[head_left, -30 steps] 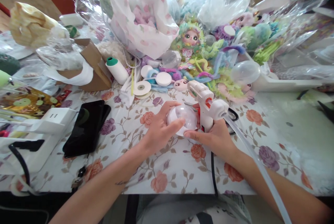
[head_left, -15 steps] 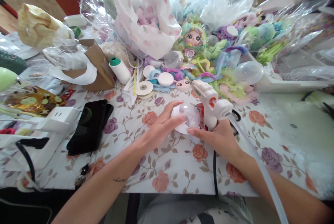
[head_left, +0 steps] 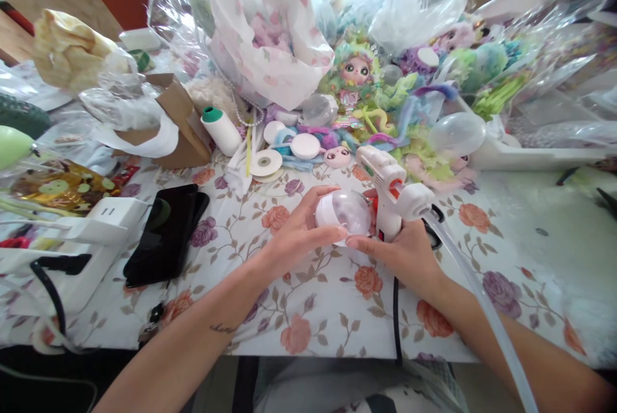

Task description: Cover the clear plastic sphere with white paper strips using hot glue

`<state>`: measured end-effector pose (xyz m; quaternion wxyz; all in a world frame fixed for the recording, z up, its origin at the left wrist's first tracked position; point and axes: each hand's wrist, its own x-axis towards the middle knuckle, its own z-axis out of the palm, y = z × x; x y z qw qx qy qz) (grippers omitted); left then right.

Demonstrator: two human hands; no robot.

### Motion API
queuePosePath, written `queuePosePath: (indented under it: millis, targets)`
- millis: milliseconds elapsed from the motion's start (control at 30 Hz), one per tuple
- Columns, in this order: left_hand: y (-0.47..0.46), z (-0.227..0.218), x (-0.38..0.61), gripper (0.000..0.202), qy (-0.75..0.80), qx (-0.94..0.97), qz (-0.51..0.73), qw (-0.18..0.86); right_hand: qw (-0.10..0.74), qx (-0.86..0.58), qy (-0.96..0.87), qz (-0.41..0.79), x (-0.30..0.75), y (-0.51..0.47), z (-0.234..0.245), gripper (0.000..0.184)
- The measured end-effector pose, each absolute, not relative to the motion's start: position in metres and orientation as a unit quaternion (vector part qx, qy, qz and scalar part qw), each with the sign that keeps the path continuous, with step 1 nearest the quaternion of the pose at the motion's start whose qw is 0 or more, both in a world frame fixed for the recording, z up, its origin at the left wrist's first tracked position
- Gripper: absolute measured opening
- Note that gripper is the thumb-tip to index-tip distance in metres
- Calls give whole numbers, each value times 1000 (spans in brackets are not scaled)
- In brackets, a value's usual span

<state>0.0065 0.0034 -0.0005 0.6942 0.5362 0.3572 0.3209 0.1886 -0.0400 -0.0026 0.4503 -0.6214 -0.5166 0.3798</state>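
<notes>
White-banded ball (head_left: 351, 212) in left fingers' (head_left: 315, 193) grip, thumb (head_left: 331, 234) now lower; right fingers (head_left: 370, 245) round glue gun (head_left: 387, 210)

Both your forearms (head_left: 207, 313) angle inward, your left hand (head_left: 301, 230) cupped, your right hand (head_left: 409, 251) curled in a grip, thumbs (head_left: 332, 234) nearly tip to tip!

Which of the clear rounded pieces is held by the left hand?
The front clear piece, with the left hand around its side and the glue gun beside it; the other clear pieces lie farther back, untouched.
</notes>
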Motion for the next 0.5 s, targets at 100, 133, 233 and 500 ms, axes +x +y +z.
queuePosePath:
  millis: [100, 133, 233, 500]
  targets:
    - [3, -4, 4, 54, 346, 518, 317, 715, 434, -634, -505, 393, 188, -40, -5, 44]
    - [3, -5, 3, 54, 343, 512, 315, 722, 430, -636, -502, 398, 188, -40, -5, 45]
    - [3, -7, 4, 52, 344, 506, 321, 722, 425, -639, -503, 398, 188, -40, -7, 52]
    - [-1, -8, 10, 44, 379, 513, 359, 682, 408, -650, -525, 368, 189, -41, -9, 52]
